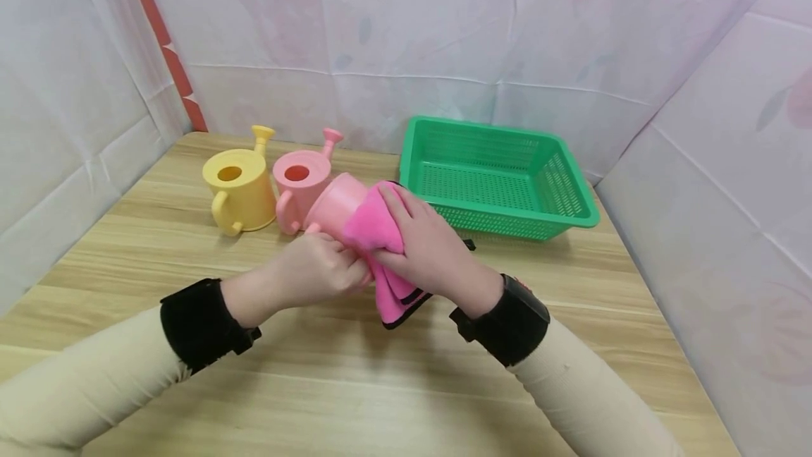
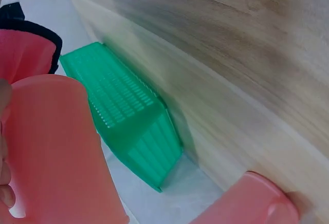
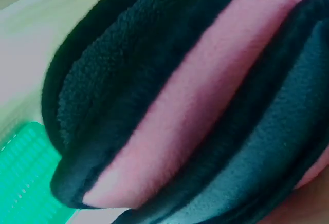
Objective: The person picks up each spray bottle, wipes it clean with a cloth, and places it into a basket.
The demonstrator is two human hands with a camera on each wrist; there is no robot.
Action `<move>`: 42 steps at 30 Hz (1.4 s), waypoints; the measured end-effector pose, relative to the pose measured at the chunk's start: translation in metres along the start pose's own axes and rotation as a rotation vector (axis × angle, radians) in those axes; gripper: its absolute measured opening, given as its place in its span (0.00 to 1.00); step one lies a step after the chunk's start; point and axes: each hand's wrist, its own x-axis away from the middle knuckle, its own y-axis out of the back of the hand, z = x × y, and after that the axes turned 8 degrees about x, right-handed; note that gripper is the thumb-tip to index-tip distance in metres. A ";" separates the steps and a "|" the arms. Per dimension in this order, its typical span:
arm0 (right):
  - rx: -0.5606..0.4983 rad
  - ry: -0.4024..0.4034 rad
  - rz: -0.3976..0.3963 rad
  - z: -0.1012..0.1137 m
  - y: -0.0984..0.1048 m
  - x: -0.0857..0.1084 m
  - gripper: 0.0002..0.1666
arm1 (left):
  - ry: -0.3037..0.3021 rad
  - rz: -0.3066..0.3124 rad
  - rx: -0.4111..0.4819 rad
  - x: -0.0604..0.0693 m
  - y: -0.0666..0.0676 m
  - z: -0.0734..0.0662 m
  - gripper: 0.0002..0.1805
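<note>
A pink watering can [image 1: 336, 204] is held tilted above the table, and my left hand [image 1: 314, 270] grips it by its handle side. Over the can's right part lies a pink cloth [image 1: 374, 221] with black edging. My right hand [image 1: 425, 245] holds this cloth against the can, thumb below and fingers on top. Folds of the cloth hang beneath both hands. In the left wrist view the can's smooth wall [image 2: 61, 147] fills the lower left, close to the cloth [image 2: 25, 54]. Cloth folds [image 3: 200, 90] cover most of the right wrist view and hide the right fingers there.
Behind the held can, to the left, stand a second pink watering can [image 1: 304, 192] and a yellow one [image 1: 250, 196], both upright. A green perforated basket [image 1: 507, 216] sits at the back right. Fabric walls [image 1: 406, 34] enclose the wooden table [image 1: 355, 400].
</note>
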 end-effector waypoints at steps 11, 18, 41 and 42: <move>-0.062 -0.037 0.056 0.007 0.007 -0.013 0.58 | -0.127 0.074 0.000 -0.014 0.003 -0.014 0.19; -0.077 -0.026 0.057 0.011 0.006 -0.021 0.58 | -0.186 0.136 -0.007 -0.017 -0.001 -0.022 0.15; -0.148 0.017 -0.047 -0.011 -0.011 -0.003 0.49 | -0.016 0.026 -0.015 0.005 -0.001 0.010 0.19; -0.146 0.018 -0.051 -0.011 -0.011 -0.003 0.49 | -0.020 0.022 -0.013 0.004 -0.002 0.010 0.19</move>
